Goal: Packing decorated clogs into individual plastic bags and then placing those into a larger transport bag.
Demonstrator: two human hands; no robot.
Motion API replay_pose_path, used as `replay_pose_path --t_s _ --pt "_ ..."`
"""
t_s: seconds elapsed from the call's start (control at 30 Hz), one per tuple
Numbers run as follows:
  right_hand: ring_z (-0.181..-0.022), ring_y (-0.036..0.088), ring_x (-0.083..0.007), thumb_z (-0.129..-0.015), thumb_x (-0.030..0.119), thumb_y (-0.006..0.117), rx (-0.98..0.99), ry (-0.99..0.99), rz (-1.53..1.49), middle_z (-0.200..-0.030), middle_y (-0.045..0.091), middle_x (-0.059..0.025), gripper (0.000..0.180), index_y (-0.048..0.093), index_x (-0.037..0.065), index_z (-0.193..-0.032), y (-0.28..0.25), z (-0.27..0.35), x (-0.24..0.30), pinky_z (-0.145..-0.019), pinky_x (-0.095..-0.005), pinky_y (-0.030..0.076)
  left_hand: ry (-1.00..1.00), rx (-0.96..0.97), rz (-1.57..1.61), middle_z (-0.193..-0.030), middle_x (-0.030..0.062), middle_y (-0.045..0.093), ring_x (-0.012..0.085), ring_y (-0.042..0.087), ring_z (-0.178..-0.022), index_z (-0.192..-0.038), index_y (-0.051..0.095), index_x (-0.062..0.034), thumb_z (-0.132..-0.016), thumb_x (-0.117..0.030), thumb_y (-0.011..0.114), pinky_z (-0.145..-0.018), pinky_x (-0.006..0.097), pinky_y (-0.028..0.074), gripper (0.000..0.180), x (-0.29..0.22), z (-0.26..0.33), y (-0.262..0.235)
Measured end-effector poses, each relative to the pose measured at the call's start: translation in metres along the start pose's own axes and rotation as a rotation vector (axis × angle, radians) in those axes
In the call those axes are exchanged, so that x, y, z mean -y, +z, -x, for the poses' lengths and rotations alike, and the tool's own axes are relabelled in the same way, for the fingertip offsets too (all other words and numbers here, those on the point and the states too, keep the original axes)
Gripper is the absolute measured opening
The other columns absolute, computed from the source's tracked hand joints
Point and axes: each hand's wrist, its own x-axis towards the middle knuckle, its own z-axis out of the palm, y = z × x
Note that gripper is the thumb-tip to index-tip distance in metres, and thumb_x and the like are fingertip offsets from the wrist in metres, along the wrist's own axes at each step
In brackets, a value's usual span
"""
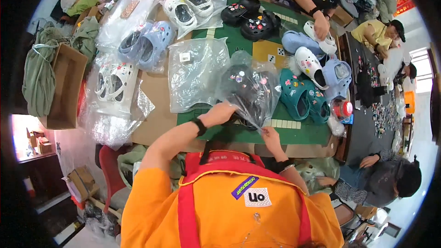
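A pair of black clogs with colourful charms point(242, 85) lies inside a transparent plastic bag point(272, 93) on the green table mat in front of me. My left hand point(221, 113) is closed on the near left edge of this bag. At its near right corner, my right hand point(271, 137) pinches the gathered plastic. Left of the bagged pair lies a flat transparent bag point(193, 78) with a small white label. Teal clogs with charms point(298, 95) stand just to the right of the bagged pair.
White clogs point(317, 66) and light-blue clogs point(337, 78) stand at the right. Other black clogs point(258, 26) sit at the far side. Bagged blue clogs point(148, 43) and white clogs point(112, 82) lie left. Co-workers' hands point(321, 26) handle shoes across the table. A cardboard box point(69, 80) stands left.
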Motion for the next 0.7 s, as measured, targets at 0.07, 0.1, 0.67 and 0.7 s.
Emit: replay_pose_path --t_s 0.07,0.1,0.67,0.7 --pt "-0.077 0.054 -0.032 -0.073 0.009 0.052 -0.04 -0.039 0.062 -0.086 0.055 -0.017 0.018 0.054 0.001 -0.089 0.005 -0.003 -0.008 -0.066 -0.0365 0.044 -0.022 -0.146 0.053 -0.082 0.0174 0.055 0.0353 0.051 -0.079 -0.104 0.044 -0.0028 -0.072 -0.007 0.047 -0.067 0.043 0.042 0.033 -0.009 0.018 -0.014" --pt "-0.076 0.054 -0.0323 -0.073 0.01 0.053 -0.078 0.009 0.108 -0.084 0.055 -0.0169 0.017 0.053 0.002 -0.087 0.007 -0.004 -0.011 -0.066 -0.0368 0.044 -0.049 -0.298 0.109 -0.088 0.0177 0.054 0.0355 0.049 -0.085 -0.101 0.044 -0.0015 -0.071 -0.006 0.047 -0.071 0.042 0.041 0.031 -0.013 0.021 -0.018" --pt "-0.078 0.057 -0.0192 -0.076 0.01 0.05 0.071 0.362 -0.24 -0.093 0.058 -0.0107 0.032 0.045 0.006 -0.108 0.031 -0.023 -0.056 -0.067 -0.0301 0.046 -0.983 -0.605 0.732 -0.088 0.0172 0.055 0.0248 0.054 -0.078 -0.09 0.047 0.0025 -0.081 -0.017 0.044 -0.066 0.035 0.042 0.022 0.085 0.023 0.067" --pt "-0.077 0.057 -0.0195 -0.077 0.009 0.049 0.012 0.467 -0.498 -0.089 0.058 -0.0114 0.028 0.045 0.005 -0.105 0.009 -0.018 -0.047 -0.065 -0.0307 0.046 -0.987 -0.559 1.203 -0.078 0.014 0.055 0.0184 0.051 -0.06 -0.083 0.045 0.0004 -0.083 -0.016 0.041 -0.051 0.031 0.041 0.017 0.03 -0.012 0.011"
